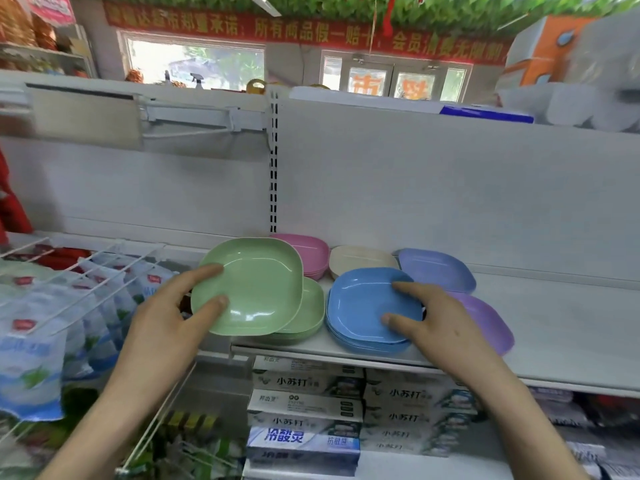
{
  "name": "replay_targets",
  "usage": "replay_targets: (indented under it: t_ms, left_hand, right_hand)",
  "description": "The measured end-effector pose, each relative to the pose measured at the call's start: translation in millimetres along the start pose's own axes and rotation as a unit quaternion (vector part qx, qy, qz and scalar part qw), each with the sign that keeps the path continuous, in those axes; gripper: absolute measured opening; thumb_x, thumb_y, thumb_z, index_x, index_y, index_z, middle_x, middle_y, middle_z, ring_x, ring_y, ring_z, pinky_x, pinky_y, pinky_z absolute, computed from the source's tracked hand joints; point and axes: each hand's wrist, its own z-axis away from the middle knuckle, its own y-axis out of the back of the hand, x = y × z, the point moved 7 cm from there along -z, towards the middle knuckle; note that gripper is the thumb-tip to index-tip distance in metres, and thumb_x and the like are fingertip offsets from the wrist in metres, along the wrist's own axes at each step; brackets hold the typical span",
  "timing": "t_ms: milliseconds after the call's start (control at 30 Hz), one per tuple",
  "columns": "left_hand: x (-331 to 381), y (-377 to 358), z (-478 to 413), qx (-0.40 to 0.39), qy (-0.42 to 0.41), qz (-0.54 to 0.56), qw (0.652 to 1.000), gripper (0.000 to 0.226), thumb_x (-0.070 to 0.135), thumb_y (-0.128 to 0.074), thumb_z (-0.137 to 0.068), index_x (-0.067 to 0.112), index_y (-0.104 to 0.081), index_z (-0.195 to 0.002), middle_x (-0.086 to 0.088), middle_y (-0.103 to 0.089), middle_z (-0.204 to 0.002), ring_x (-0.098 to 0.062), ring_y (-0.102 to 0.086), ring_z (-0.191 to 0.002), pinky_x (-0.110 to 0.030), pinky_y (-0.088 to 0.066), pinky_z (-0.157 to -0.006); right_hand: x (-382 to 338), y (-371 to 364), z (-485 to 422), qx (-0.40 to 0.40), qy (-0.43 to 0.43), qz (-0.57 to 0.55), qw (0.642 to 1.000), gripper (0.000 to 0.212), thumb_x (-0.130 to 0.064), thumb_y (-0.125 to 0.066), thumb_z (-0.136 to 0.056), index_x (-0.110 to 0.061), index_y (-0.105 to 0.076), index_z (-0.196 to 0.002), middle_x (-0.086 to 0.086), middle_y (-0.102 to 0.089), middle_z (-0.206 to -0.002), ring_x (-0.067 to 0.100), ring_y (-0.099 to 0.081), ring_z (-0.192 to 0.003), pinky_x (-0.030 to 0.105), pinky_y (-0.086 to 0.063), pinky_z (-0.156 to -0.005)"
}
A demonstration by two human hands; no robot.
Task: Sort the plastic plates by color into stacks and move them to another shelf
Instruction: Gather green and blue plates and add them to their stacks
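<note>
The left hand (166,306) grips the green plate (249,285) at its 9 o'clock rim, thumb on the inner face, and holds it tilted above the green stack (310,315) on the white shelf (571,334). The pink stack (310,252) sits at 12 o'clock from the green stack. The blue stack (360,306) lies at its 3 o'clock, with the beige stack (360,259) behind. The right hand (446,323) rests thumb and forefinger on the top blue plate; whether the hidden fingers clamp cannot be told. The lavender stack (436,268) lies at 1 o'clock from the blue stack and the purple plate (490,322) at 3 o'clock.

"小苏打" on white toothpaste boxes (291,382), "冷酸灵" on blue box (284,437), "所有商品假一赔十" on red banner (311,29)
</note>
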Motion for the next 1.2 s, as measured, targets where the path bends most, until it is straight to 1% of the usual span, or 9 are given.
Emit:
replay_targets:
  t_ms: [167,467,800,900,967,1033,1100,1167,1200]
  left_hand:
    - [-4,-7,-3,-0.006,0.008,0.019,1.000,0.044,0.040,-0.069,-0.091,0.051,-0.059,-0.133,0.020,-0.064,-0.131,-0.014,-0.060,-0.124,-0.052,-0.049,-0.107]
    - [-2,-7,-2,0.015,0.014,0.020,1.000,0.043,0.035,-0.070,-0.093,0.050,-0.060,-0.132,0.020,-0.065,-0.128,-0.010,-0.063,-0.116,-0.047,-0.053,-0.102]
    - [-2,-6,1,0.016,0.014,0.000,1.000,0.042,0.034,-0.070,-0.094,0.047,-0.061,-0.133,0.019,-0.063,-0.132,-0.013,-0.062,-0.119,-0.050,-0.051,-0.104]
    - [-2,-5,-4,0.013,0.012,-0.028,0.999,0.042,0.036,-0.069,-0.094,0.044,-0.061,-0.135,0.015,-0.063,-0.131,-0.015,-0.065,-0.109,-0.048,-0.054,-0.098]
    - [-1,-5,-8,0.010,0.011,-0.051,0.999,0.042,0.036,-0.069,-0.094,0.043,-0.061,-0.134,0.013,-0.065,-0.128,-0.021,-0.065,-0.103,-0.044,-0.055,-0.091]
    - [-2,-7,-15,0.000,0.017,-0.069,0.997,0.042,0.035,-0.069,-0.094,0.041,-0.061,-0.135,0.005,-0.068,-0.122,-0.037,-0.063,-0.105,-0.045,-0.053,-0.086]
    - [-3,-10,-24,-0.016,0.021,-0.085,0.996,0.044,0.036,-0.069,-0.095,0.039,-0.060,-0.137,0.000,-0.070,-0.120,-0.042,-0.063,-0.103,-0.046,-0.053,-0.089]
    - [-2,-15,-33,-0.032,0.013,-0.097,0.995,0.046,0.037,-0.069,-0.094,0.036,-0.060,-0.139,0.005,-0.067,-0.128,-0.026,-0.062,-0.097,-0.040,-0.052,-0.091]
    - [-1,-17,-36,-0.038,0.010,-0.103,0.994,0.046,0.036,-0.070,-0.093,0.035,-0.061,-0.138,0.007,-0.065,-0.132,-0.018,-0.060,-0.101,-0.036,-0.048,-0.092]
  right_hand:
    - [5,-9,-6,-0.038,-0.005,0.070,0.997,0.055,-0.057,-0.067,-0.088,-0.045,-0.056,-0.141,-0.009,-0.051,-0.118,0.015,-0.056,-0.112,0.037,-0.047,-0.093]
    - [8,-15,-11,-0.051,0.012,0.136,0.989,0.056,-0.069,-0.064,-0.085,-0.047,-0.060,-0.137,-0.009,-0.046,-0.104,0.015,-0.056,-0.102,0.038,-0.051,-0.089]
    - [3,-11,-13,-0.054,0.023,0.167,0.984,0.053,-0.069,-0.066,-0.082,-0.049,-0.063,-0.131,-0.011,-0.046,-0.104,0.015,-0.054,-0.108,0.038,-0.052,-0.084]
    - [2,-9,-14,-0.059,0.022,0.170,0.983,0.050,-0.067,-0.067,-0.082,-0.049,-0.065,-0.128,-0.011,-0.046,-0.104,0.015,-0.053,-0.110,0.039,-0.051,-0.082]
    - [1,-8,-13,-0.050,0.025,0.157,0.986,0.047,-0.065,-0.066,-0.084,-0.049,-0.064,-0.128,-0.013,-0.045,-0.102,0.015,-0.054,-0.106,0.038,-0.050,-0.080]
    - [1,-4,-11,-0.021,0.029,0.131,0.991,0.044,-0.064,-0.063,-0.087,-0.050,-0.062,-0.129,-0.014,-0.045,-0.099,0.014,-0.057,-0.099,0.038,-0.051,-0.080]
    - [2,1,-9,0.011,0.033,0.108,0.994,0.042,-0.062,-0.061,-0.089,-0.049,-0.063,-0.128,-0.015,-0.045,-0.096,0.014,-0.058,-0.091,0.039,-0.052,-0.080]
    - [1,5,-6,0.037,0.039,0.092,0.994,0.039,-0.060,-0.060,-0.089,-0.048,-0.065,-0.125,-0.014,-0.045,-0.093,0.013,-0.058,-0.086,0.038,-0.051,-0.079]
    - [1,6,-5,0.047,0.040,0.087,0.994,0.038,-0.059,-0.059,-0.089,-0.047,-0.066,-0.124,-0.013,-0.046,-0.093,0.013,-0.058,-0.084,0.037,-0.051,-0.078]
